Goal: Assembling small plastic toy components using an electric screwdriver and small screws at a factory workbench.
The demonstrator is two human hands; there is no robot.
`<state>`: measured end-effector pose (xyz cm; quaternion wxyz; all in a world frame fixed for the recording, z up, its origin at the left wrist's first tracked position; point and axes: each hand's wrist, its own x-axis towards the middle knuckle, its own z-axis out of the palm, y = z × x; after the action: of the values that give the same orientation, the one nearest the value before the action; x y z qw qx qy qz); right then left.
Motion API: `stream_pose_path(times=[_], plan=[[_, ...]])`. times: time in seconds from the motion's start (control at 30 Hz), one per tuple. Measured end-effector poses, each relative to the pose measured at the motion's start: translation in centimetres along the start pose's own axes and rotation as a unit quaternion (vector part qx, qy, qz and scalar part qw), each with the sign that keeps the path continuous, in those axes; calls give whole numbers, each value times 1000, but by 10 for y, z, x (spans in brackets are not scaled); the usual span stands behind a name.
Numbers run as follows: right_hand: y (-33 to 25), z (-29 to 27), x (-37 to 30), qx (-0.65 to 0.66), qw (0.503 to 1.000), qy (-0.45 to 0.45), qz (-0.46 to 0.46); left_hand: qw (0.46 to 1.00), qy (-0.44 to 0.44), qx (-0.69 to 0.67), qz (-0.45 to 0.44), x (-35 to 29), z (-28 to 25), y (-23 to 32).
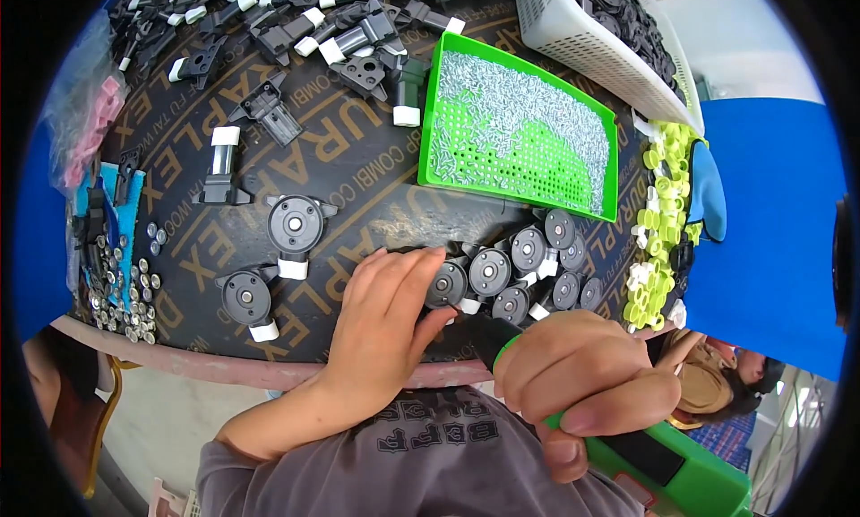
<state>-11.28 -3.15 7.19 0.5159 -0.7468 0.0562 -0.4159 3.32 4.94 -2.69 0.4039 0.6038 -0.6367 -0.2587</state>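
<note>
My left hand (381, 315) is curled around a round dark grey plastic part (447, 285) with a metal centre, at the left end of a cluster. The fingers lie over its far side and the thumb is at its near side. In my right hand (582, 374) is a green electric screwdriver (676, 468) with a black nose (491, 338). The nose points at the part under my left hand; its tip is hard to make out. Several matching round parts (490, 271) with white ends lie to the right of my left hand.
Ahead stands a green perforated tray (428, 145) of small screws, behind it a white basket (587, 42) of dark parts. Two round parts (296, 226) lie left. Dark brackets (273, 112) fill the far left, metal caps (134, 293) the left edge, yellow rings (658, 239) the right.
</note>
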Motion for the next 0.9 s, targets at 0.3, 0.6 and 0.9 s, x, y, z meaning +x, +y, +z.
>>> stream_pose_path(times=[0.3,0.6,0.9], plan=[[-1,3,-9,-17,996,75,37,1000,9,22,19,-1,6,-3],[-5,-63,4,-115,932,339,-53,943,16,329,-49,10,-51,18],[51,-88,7,-116,914,387,-33,917,-49,392,-54,5,-46,10]])
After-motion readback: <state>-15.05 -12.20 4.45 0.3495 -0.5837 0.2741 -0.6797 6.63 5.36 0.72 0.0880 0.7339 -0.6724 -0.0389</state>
